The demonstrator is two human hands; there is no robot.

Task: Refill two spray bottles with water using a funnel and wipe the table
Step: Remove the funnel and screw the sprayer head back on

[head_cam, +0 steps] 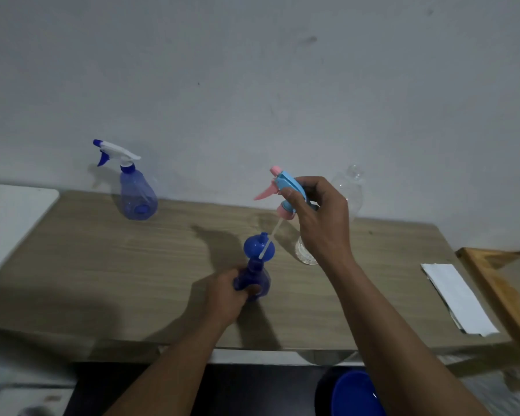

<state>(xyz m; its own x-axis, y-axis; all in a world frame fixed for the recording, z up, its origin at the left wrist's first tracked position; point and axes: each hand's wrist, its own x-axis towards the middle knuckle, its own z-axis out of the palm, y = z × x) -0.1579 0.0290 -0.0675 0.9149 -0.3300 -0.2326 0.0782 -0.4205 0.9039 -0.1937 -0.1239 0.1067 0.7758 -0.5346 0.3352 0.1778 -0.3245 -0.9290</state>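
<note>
The left hand (225, 292) has its fingers curled round a blue spray bottle (260, 277) standing on the desk (132, 265). The right hand (321, 217) pinches a pink-and-blue trigger sprayer (284, 187). Its dip tube (270, 238) slants down from those fingers to the bottle's neck. A blue funnel (252, 246) sits just beyond the left fingers.

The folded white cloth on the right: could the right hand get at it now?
Likely yes for reach: the table between lies bare. But the right hand grips the pink-and-blue spray head, so it must put that down first to take the cloth.
</note>
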